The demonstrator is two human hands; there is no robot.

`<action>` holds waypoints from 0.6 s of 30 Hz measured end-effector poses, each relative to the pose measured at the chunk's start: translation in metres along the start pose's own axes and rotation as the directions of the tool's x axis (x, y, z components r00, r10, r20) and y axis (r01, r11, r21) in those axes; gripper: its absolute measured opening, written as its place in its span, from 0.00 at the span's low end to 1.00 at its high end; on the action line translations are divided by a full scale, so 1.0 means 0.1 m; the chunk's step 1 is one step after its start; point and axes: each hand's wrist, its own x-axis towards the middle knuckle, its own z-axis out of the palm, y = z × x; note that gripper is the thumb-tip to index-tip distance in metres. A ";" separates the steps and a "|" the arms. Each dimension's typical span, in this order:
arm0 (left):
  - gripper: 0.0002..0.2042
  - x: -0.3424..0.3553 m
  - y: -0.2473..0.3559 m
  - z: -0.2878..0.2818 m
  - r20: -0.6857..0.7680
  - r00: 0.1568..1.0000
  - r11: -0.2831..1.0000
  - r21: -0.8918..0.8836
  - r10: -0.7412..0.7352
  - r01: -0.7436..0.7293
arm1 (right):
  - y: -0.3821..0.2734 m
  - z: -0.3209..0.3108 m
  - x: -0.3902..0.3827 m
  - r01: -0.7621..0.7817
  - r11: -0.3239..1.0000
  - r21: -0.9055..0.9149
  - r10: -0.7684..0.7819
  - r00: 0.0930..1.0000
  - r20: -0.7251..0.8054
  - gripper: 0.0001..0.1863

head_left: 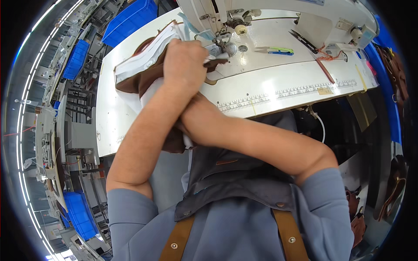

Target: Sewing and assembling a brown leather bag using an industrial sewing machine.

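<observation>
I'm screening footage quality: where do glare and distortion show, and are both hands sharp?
Head view: bright white strip lights bend into a curve at left; head view: glare brightens the glossy white table; head view: the left bare hand looks fairly sharp, the right bare hand partly hidden.

Thread snips, one pair, green and blue (279, 51); snips, one pair, black, pointed (306, 42), near a tangled orange cord (328, 57); rod, slim, reddish-brown (324, 71), one end near a printed ruler scale (278, 93). Off to the left, as I look: three blue plastic crates (130, 21) (76, 59) (81, 215), differing sizes, and long white strip lights (21, 130).
</observation>
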 end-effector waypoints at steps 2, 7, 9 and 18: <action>0.02 -0.05 0.05 0.07 -0.095 0.966 0.959 0.179 0.240 -0.221 | 0.09 0.16 0.21 -0.015 0.993 0.113 0.005 0.995 0.095 0.26; 0.09 -0.29 -0.11 0.16 -0.278 0.926 0.963 0.158 0.254 -0.217 | 0.14 0.00 -0.05 0.098 0.994 -0.053 -0.093 0.992 0.090 0.27; 0.09 -0.37 -0.12 0.24 -0.268 0.932 0.963 0.183 0.244 -0.200 | 0.29 -0.26 -0.21 0.172 0.983 0.057 -0.179 0.970 0.162 0.25; 0.08 -0.32 0.12 0.39 -0.305 0.929 0.975 0.141 0.209 -0.173 | 0.96 -0.78 -0.16 -0.055 0.951 -0.304 -0.006 0.981 -0.196 0.09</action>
